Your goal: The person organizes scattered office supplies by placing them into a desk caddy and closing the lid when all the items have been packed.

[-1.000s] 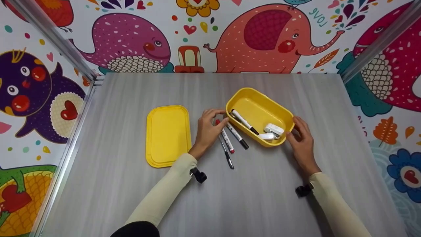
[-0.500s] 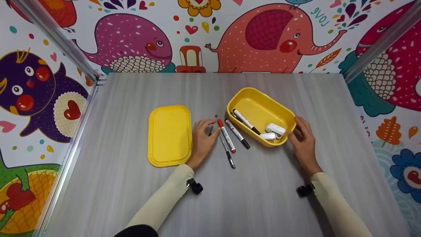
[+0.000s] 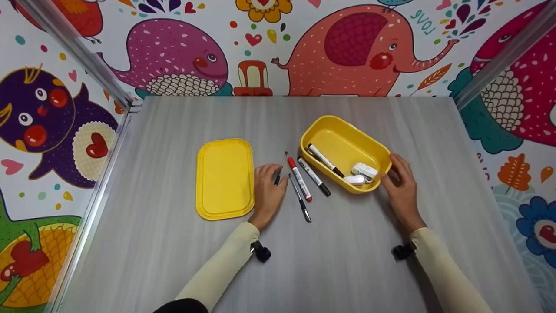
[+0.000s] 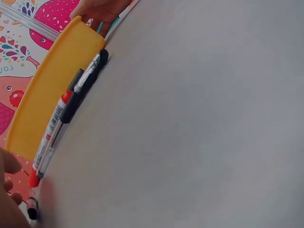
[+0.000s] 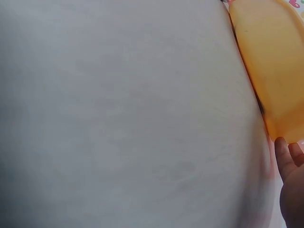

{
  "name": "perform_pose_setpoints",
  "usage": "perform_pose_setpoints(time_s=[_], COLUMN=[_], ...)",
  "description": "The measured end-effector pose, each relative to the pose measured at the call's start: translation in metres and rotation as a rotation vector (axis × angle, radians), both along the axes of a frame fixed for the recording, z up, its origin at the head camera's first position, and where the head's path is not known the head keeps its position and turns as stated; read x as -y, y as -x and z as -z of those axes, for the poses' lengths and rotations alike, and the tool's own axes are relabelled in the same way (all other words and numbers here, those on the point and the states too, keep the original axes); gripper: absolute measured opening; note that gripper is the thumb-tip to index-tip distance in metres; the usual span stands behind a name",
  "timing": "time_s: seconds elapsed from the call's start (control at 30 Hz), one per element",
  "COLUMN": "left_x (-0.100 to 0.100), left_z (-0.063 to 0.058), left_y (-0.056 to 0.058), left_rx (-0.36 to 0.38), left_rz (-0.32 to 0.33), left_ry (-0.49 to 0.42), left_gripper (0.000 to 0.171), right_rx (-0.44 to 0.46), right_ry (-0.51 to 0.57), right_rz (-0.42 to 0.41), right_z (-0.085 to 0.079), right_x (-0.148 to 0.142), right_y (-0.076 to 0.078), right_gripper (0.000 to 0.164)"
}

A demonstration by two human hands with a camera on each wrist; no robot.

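Observation:
My left hand [image 3: 269, 191] is low over the table beside a clear pen with a black end [image 3: 278, 176], which lies in the gap between thumb and forefinger. I see no firm grip on it. To its right lie a red-capped marker [image 3: 299, 179], a second clear pen with a black cap [image 3: 300, 199] and a black-capped marker [image 3: 314, 176]. My right hand [image 3: 402, 191] holds the right end of a yellow box [image 3: 334, 126], thumb and fingers against its wall. The box contains a marker [image 3: 325, 160] and small white objects [image 3: 364, 170] of unclear kind.
Left of my left hand a yellow lid [image 3: 225, 178] lies flat, very close to that hand. The grey table [image 3: 182, 261] ends at printed walls at the back and on both sides.
My left hand has left the box's left end, moving left and toward me to the clear pen. The right hand and the box have stayed in place.

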State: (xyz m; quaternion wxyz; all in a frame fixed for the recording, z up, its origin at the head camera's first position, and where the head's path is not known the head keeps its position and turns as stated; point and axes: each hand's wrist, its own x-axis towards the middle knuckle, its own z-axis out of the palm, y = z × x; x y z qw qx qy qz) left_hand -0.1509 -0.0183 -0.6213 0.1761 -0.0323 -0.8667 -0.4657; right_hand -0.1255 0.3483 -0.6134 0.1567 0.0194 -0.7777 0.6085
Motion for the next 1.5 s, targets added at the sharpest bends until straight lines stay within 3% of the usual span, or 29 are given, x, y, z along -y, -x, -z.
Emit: perform_pose_setpoints(time_s=[0.27, 0.57, 0.73, 1.13, 1.5], left_x=[-0.006, -0.011, -0.013, -0.016, -0.013], left_z=[0.002, 0.003, 0.003, 0.005, 0.006], left_y=[-0.003, -0.002, -0.001, 0.001, 0.001], left_rx=[0.028, 0.124, 0.142, 0.122, 0.088], left_rz=[-0.056, -0.093, -0.109, -0.131, -0.141], left_ry=[0.030, 0.140, 0.193, 0.161, 0.128], left_gripper=[0.030, 0.032, 0.032, 0.012, 0.006], right_rx=[0.024, 0.025, 0.011, 0.001, -0.005], right_ry=[-0.025, -0.043, -0.028, 0.004, 0.021], right_rz=[0.018, 0.022, 0.004, -0.005, -0.006], right_z=[0.002, 0.000, 0.000, 0.001, 0.001], right_x=[0.000, 0.000, 0.000, -0.002, 0.001], right_y=[0.001, 0.001, 0.001, 0.000, 0.000], right_gripper=[0.060, 0.058, 0.058, 0.058, 0.058])
